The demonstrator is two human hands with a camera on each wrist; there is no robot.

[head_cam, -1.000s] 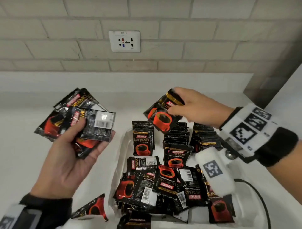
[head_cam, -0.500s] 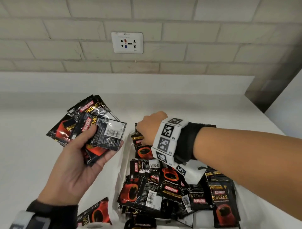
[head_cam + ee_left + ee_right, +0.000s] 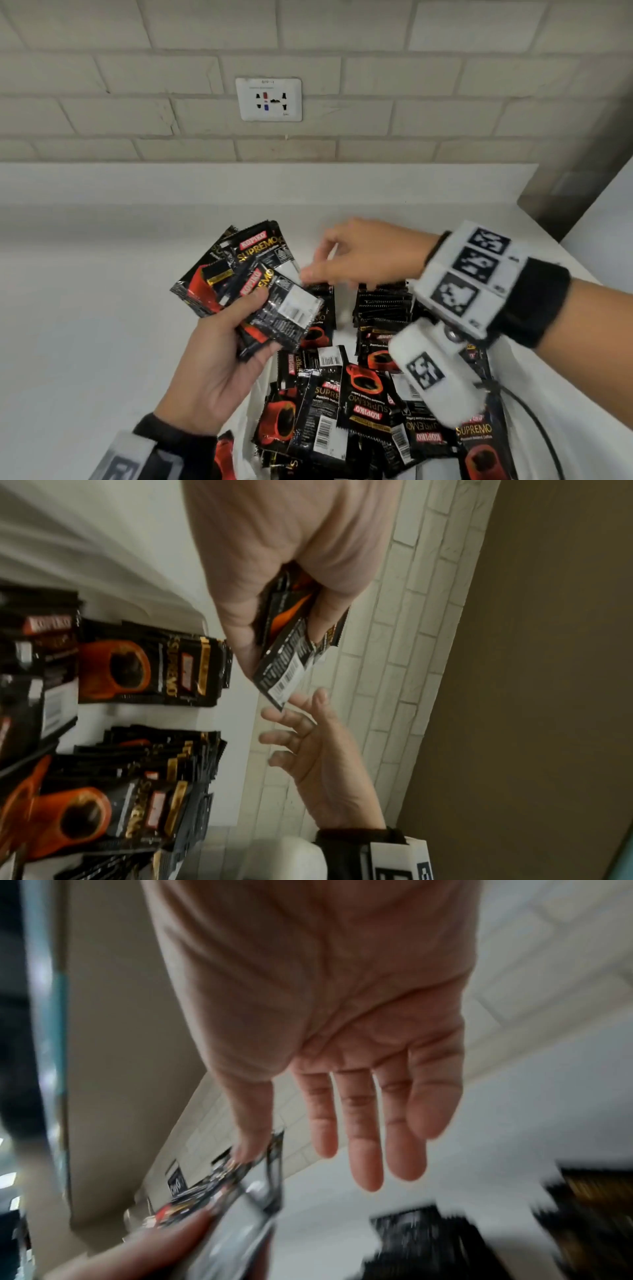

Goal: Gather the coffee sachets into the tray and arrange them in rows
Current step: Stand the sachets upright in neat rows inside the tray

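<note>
My left hand (image 3: pixel 239 318) grips a fanned bundle of black and red coffee sachets (image 3: pixel 246 274) above the left rear corner of the white tray (image 3: pixel 247 421). The left wrist view shows the bundle (image 3: pixel 291 653) pinched between thumb and fingers. My right hand (image 3: pixel 318 267) hovers just right of the bundle, empty, its fingers (image 3: pixel 366 1137) straight and its fingertips close to the bundle's corner. At the tray's rear, sachets stand in rows (image 3: pixel 383 301), with one upright sachet (image 3: pixel 320 325) at the left. A loose pile of sachets (image 3: pixel 346 411) fills the front.
The tray sits on a white counter (image 3: pixel 85 342) against a brick wall with a socket (image 3: pixel 268 99). One sachet (image 3: pixel 223 457) lies on the counter left of the tray. A black cable (image 3: pixel 537 425) runs at the right. A dark pillar (image 3: pixel 575 192) stands at the rear right.
My right hand set its sachet down at the tray's rear left, then rose empty toward the bundle. My left hand carried the bundle rightward toward the tray.
</note>
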